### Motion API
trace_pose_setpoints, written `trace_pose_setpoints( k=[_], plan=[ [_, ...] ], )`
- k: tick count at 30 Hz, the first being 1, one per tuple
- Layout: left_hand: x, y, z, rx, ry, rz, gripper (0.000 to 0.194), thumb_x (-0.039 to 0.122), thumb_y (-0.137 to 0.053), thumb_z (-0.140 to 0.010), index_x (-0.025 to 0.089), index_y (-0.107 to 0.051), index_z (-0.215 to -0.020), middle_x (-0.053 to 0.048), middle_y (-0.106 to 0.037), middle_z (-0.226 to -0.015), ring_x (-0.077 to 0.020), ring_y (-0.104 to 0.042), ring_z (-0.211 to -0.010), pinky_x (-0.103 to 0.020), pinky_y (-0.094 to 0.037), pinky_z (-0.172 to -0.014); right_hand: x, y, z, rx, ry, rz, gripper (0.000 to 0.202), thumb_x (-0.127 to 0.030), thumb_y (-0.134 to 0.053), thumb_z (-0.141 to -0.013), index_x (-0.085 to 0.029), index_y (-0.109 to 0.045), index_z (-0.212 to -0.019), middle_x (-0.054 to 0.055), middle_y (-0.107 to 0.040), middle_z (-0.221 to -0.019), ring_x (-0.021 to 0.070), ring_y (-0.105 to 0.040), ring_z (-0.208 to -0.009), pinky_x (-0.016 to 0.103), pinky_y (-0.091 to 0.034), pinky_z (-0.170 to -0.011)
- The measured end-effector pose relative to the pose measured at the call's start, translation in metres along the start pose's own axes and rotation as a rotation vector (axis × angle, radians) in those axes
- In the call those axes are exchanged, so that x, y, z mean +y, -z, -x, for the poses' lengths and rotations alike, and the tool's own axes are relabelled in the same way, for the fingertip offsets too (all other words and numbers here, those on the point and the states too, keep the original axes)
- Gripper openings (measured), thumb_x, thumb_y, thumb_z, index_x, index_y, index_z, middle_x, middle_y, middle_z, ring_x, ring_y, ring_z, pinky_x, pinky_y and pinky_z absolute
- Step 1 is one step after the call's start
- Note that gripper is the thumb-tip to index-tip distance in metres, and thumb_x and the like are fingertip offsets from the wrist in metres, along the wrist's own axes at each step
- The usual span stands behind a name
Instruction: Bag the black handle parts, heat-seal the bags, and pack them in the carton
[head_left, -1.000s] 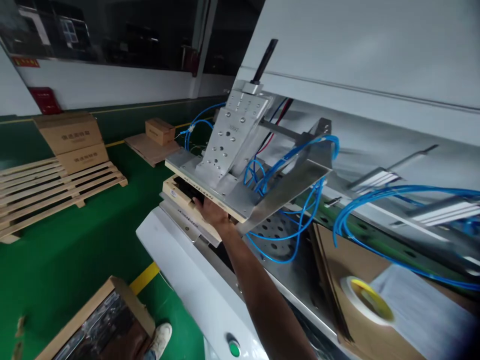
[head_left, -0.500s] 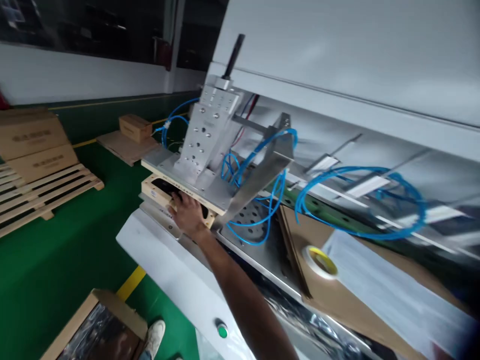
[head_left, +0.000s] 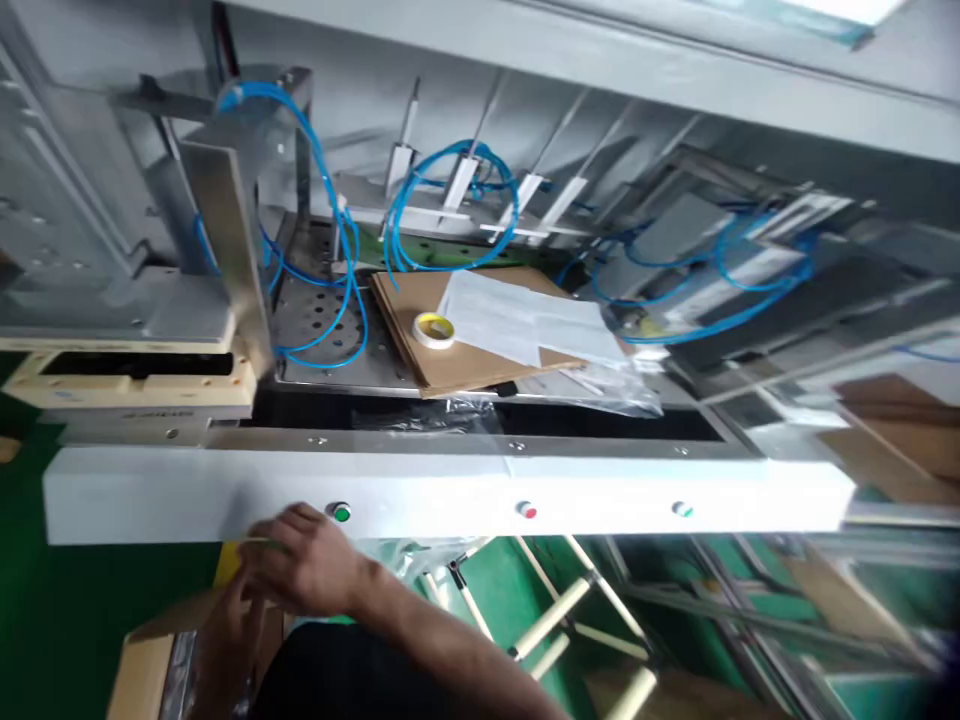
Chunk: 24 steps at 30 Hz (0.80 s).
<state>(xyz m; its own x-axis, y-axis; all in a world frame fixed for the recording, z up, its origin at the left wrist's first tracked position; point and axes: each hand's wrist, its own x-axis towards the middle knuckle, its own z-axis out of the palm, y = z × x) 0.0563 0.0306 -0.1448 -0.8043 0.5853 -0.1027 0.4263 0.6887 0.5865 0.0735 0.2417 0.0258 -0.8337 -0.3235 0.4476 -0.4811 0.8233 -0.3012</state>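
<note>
Right hand (head_left: 304, 562): fingers bent, before the white ledge (head_left: 435, 490), just beside the green button (head_left: 342, 512). Left hand (head_left: 234, 608): close by it, lower, dark and blurred; whether either grips anything, cannot tell. Cream block (head_left: 187, 387): at the left, beneath a metal plate (head_left: 187, 305), dark slot in view; a hand lay at it half a second ago, none now, so contact there has ended. Tape roll (head_left: 435, 342): on flat cardboard (head_left: 405, 310), beside white paper (head_left: 574, 330). Carton (head_left: 139, 672): low, near the left hand.
</note>
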Motion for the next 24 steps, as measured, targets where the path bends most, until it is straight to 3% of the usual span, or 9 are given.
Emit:
trace_pose_setpoints(
  k=[3,6,8,11,14,17,21,24],
  plan=[
    [0.049,-0.009,-0.019,0.243,-0.203,0.076,0.039,0.039,-0.043,-0.105,0.017,-0.066,-0.129,-0.018,-0.074,-0.129,-0.0317,-0.071,-0.122,-0.047,-0.06,-0.105,0.004,0.032,0.099,0.157,-0.271,0.012,0.025,-0.027,-0.056,-0.103,-0.019,-0.064,-0.126,0.008,-0.077,-0.105,0.0177,-0.072,-0.091,0.033,-0.059,-0.081],
    [0.089,-0.019,-0.022,0.395,-0.371,-0.015,0.034,0.03,-0.056,-0.102,0.021,-0.063,-0.134,-0.016,-0.073,-0.13,-0.0337,-0.07,-0.123,-0.053,-0.057,-0.108,0.026,0.073,0.188,0.465,-0.775,0.189,0.025,-0.028,-0.05,-0.104,-0.021,-0.069,-0.121,0.008,-0.075,-0.096,0.0197,-0.072,-0.086,0.034,-0.06,-0.077],
    [0.101,-0.026,-0.018,0.443,-0.394,-0.115,0.043,0.027,-0.061,-0.1,0.026,-0.059,-0.142,-0.015,-0.073,-0.129,-0.0348,-0.072,-0.117,-0.055,-0.058,-0.104,0.047,0.102,0.247,0.645,-1.118,0.322,0.031,-0.036,-0.049,-0.104,-0.019,-0.071,-0.118,0.01,-0.073,-0.098,0.0213,-0.072,-0.083,0.036,-0.061,-0.076],
    [0.102,-0.038,-0.009,0.537,-0.332,-0.173,0.061,0.027,-0.064,-0.097,0.031,-0.048,-0.156,-0.016,-0.071,-0.133,-0.0388,-0.071,-0.117,-0.059,-0.059,-0.101,0.081,0.148,0.339,0.838,-1.469,0.473,0.049,-0.046,-0.05,-0.097,-0.012,-0.067,-0.126,0.017,-0.072,-0.11,0.0264,-0.071,-0.091,0.042,-0.062,-0.081],
    [0.1,-0.046,0.0,0.566,-0.3,-0.209,0.072,0.031,-0.063,-0.096,0.038,-0.037,-0.163,-0.016,-0.066,-0.142,-0.0442,-0.067,-0.124,-0.064,-0.058,-0.1,0.111,0.184,0.417,0.943,-1.599,0.589,0.061,-0.043,-0.048,-0.094,-0.004,-0.058,-0.139,0.027,-0.065,-0.13,0.035,-0.064,-0.119,0.051,-0.055,-0.101],
    [0.107,-0.049,0.008,0.521,-0.272,-0.227,0.078,0.034,-0.058,-0.096,0.039,-0.027,-0.167,-0.016,-0.058,-0.151,-0.0472,-0.062,-0.131,-0.068,-0.056,-0.102,0.131,0.2,0.466,0.983,-1.628,0.636,0.064,-0.042,-0.048,-0.092,-0.002,-0.056,-0.142,0.03,-0.059,-0.139,0.0372,-0.058,-0.13,0.052,-0.049,-0.108],
    [0.128,-0.054,0.012,0.554,-0.203,-0.277,0.077,0.034,-0.057,-0.095,0.029,-0.03,-0.167,-0.021,-0.058,-0.15,-0.0481,-0.062,-0.13,-0.067,-0.055,-0.102,0.143,0.198,0.488,1.03,-1.604,0.667,0.06,-0.044,-0.05,-0.091,-0.005,-0.063,-0.134,0.027,-0.061,-0.131,0.0355,-0.061,-0.121,0.049,-0.051,-0.104],
    [0.145,-0.059,0.008,0.59,-0.177,-0.321,0.071,0.027,-0.055,-0.096,0.024,-0.034,-0.164,-0.021,-0.063,-0.142,-0.0427,-0.066,-0.124,-0.06,-0.058,-0.1,0.149,0.193,0.487,1.083,-1.578,0.689,0.056,-0.043,-0.048,-0.091,-0.005,-0.064,-0.13,0.028,-0.06,-0.127,0.04,-0.059,-0.122,0.058,-0.049,-0.105]
  ],
)
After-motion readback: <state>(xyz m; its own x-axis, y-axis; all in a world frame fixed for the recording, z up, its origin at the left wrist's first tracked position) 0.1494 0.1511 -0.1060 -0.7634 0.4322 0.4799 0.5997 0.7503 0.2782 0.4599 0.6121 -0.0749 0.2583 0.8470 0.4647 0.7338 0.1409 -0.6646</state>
